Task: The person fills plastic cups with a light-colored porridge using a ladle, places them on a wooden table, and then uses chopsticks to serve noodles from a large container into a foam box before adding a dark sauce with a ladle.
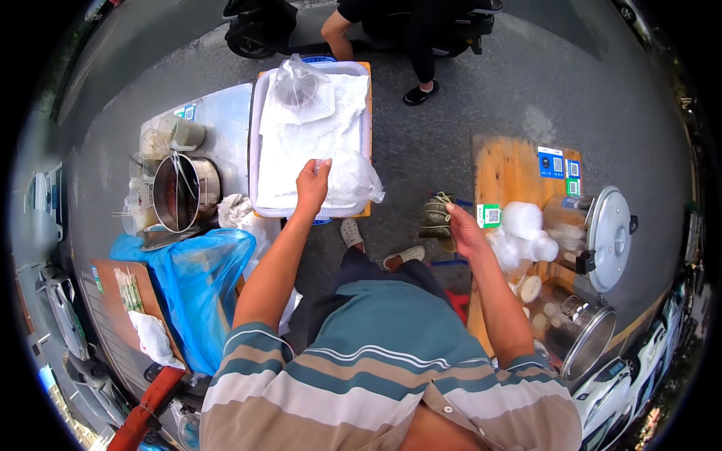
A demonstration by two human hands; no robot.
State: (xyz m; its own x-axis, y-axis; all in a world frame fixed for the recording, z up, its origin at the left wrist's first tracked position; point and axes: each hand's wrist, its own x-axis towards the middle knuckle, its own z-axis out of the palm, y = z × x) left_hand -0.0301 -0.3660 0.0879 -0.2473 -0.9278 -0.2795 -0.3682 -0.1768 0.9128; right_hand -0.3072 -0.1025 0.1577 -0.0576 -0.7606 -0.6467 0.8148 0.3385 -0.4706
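My left hand (pixel 313 184) is closed, pinching the edge of a thin clear plastic bag (pixel 353 180) over the near right corner of a white cloth-lined tub (pixel 255 143). In my right hand (pixel 468 231) are the strings of some dark green leaf-wrapped rice dumplings (pixel 436 218), which hang to the right of the tub. How many dumplings there are I cannot tell. At the tub's far end, another clear bag (pixel 297 83) with something dark inside rests on a white foam tray (pixel 320 109).
Left stand a steel pot (pixel 207 180), plastic tubs (pixel 188 135) and a blue plastic sheet (pixel 203 263). Rightward, a wooden board (pixel 496 161) bears plastic cups (pixel 521 220) and lidded metal pots (pixel 611 240). Across the tub, a person (pixel 421 52) is beside a black scooter (pixel 259 34).
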